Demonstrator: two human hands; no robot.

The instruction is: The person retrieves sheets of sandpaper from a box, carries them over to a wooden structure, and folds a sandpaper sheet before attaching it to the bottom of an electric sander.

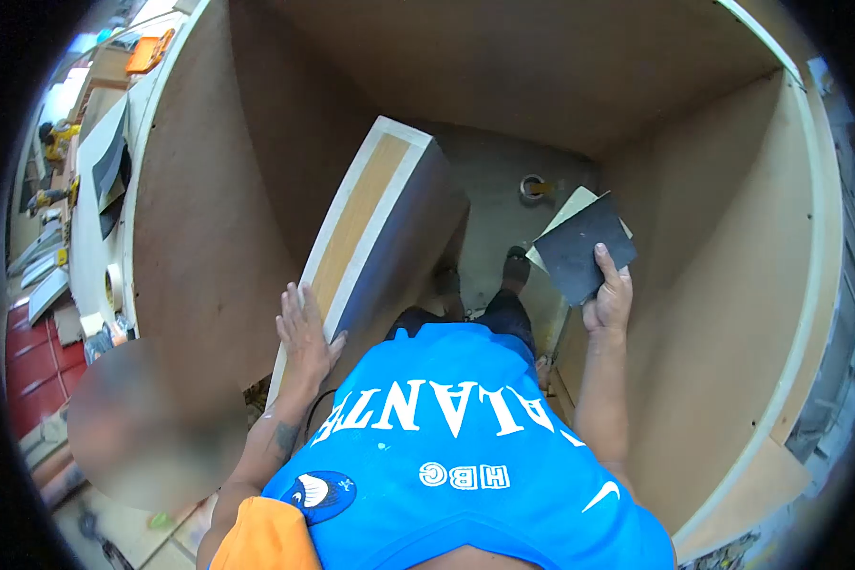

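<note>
White bands (351,197) run along both long borders of the thick panel (404,204), with a brown wood-toned strip (366,204) between them. The panel slants away from the person's left side, inside a large brown plywood enclosure (712,256). Its side face is smooth and blue-grey, in shadow lower down.

The left hand (301,332) rests on the near part of the panel's banded face, fingers extended and slightly apart, gripping nothing. Well apart from the panel, to its right, the right hand (608,302) holds a dark sandpaper sheet (579,252), the thumb pressed on top and the other fingers mostly hidden beneath. A pale sheet (581,200) shows behind the dark one, seemingly pinched in the same grip. Neither sheet touches the panel.

As for progress, the panel looks assembled, its white bands in place along the visible length and across the far end. The brown strip has no white over it. How smooth the surfaces are, and whether any part has been rubbed down, cannot be told from here, so what remains is unclear.

Right of the panel's far end, a tape roll (524,188) lies on the floor (484,157). The person's feet stand nearer, also right of the panel. Left of the panel, beyond the enclosure's wall, a pale roll (115,285) is partly visible.
</note>
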